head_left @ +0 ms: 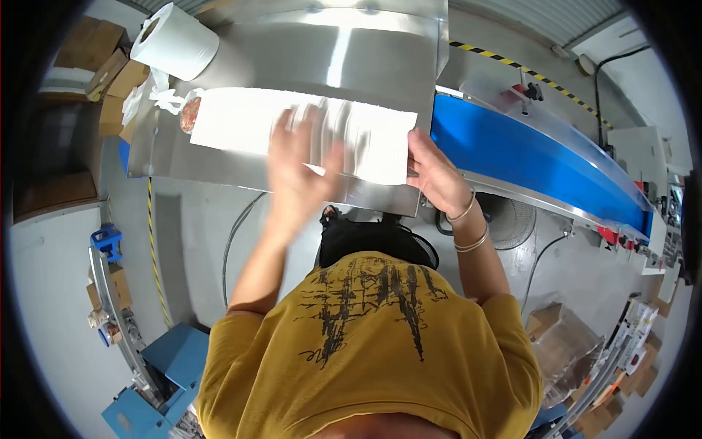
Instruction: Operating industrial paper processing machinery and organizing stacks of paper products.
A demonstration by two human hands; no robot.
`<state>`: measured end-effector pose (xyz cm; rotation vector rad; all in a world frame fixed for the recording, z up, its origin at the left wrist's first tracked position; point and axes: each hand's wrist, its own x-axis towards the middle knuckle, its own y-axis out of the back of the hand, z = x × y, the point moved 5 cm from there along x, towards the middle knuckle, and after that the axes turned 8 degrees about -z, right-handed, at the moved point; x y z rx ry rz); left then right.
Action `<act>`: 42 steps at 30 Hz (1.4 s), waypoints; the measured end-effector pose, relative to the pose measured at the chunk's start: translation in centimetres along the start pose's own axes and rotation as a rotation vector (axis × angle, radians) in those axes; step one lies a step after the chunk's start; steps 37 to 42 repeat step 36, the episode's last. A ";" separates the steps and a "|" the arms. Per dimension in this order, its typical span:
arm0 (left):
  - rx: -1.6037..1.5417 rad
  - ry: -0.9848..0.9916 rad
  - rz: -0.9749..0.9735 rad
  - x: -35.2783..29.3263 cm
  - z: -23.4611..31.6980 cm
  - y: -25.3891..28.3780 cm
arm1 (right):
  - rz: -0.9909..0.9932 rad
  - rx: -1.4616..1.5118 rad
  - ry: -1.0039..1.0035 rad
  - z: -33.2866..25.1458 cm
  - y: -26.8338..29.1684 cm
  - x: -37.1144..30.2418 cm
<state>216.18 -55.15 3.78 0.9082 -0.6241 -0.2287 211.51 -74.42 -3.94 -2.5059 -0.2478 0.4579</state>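
A long white paper sheet point(241, 121) lies across the steel table, creased in ridges toward its right half. My left hand point(298, 164), blurred by motion, is over the middle of the sheet with its fingers spread. At the sheet's right end, my right hand point(437, 170) is held on edge, fingers stretched out and touching or nearly touching the paper's edge. A round, mottled red-and-white thing point(189, 115) pokes out from under the left end; I cannot tell what it is. What lies beneath the paper is hidden.
A big white paper roll point(175, 42) stands at the steel table's point(278, 58) far left, with torn paper point(167, 96) beside it. A blue conveyor belt point(526, 157) with a transparent guard runs off to the right. A floor fan point(504, 219) sits below it. Cardboard boxes point(91, 44) are stacked far left.
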 end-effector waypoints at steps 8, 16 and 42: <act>0.138 0.091 -0.132 -1.2 7.6 -8.6 | -0.041 0.374 -0.116 1.9 4.6 -0.1; 0.127 0.086 -0.157 -1.8 6.9 -8.7 | 0.235 -0.660 0.202 0.2 9.8 1.2; 0.061 0.027 -0.165 -1.9 6.6 -8.7 | -0.183 -0.815 0.238 -2.9 8.7 2.8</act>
